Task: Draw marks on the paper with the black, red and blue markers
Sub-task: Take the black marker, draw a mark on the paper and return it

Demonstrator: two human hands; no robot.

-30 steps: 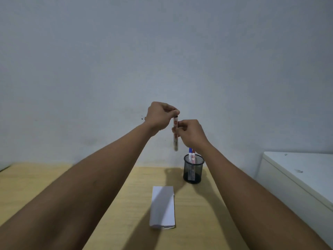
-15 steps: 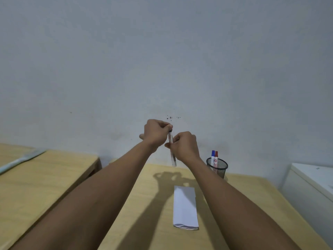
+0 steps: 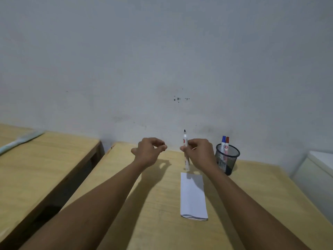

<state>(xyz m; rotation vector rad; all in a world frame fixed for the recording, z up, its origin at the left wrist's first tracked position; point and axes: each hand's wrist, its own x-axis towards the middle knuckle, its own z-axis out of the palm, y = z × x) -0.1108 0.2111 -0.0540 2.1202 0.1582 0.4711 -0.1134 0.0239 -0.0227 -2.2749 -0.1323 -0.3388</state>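
Black marker (image 3: pixel 185 141) upright in right hand (image 3: pixel 200 152) grip

Open surface (image 3: pixel 158 204) left of the paper (image 3: pixel 193 195) and along the lower right of the frame. Mesh pen cup (image 3: pixel 227 158) stands upper right of the paper, near the wall (image 3: pixel 162 60). Gap beside the surface on the left.

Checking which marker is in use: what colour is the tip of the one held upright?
Black tip, clearest in the head view.
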